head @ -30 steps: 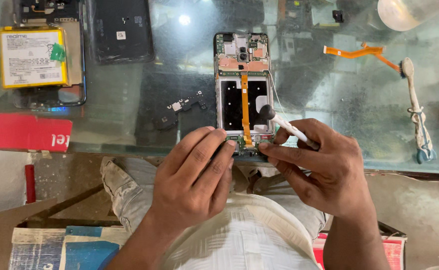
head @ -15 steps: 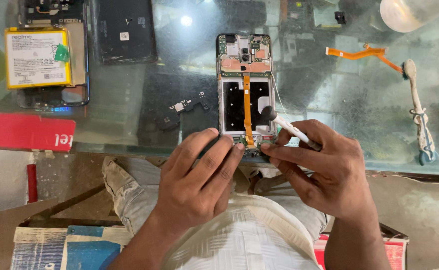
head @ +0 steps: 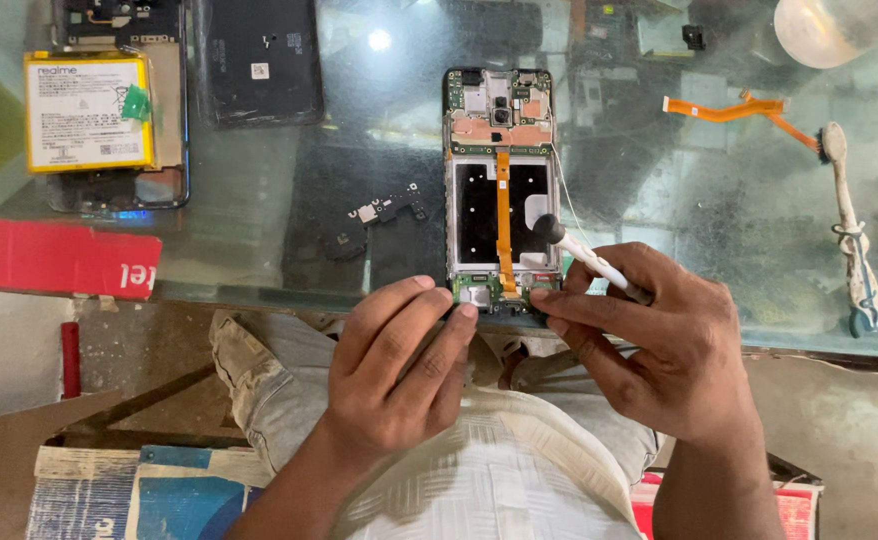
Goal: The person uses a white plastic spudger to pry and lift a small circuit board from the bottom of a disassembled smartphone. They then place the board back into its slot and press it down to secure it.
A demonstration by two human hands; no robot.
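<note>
Opened phone [head: 500, 190]: left hand [head: 399, 370] open, fingertips steadying; right hand [head: 649, 345] gripping screwdriver [head: 584, 252].

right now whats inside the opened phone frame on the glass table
Inside the opened phone frame on the glass table: an orange flex ribbon down the middle, a camera module up top, green board at the bottom. The left hand and right hand cover its lower edge.
</note>
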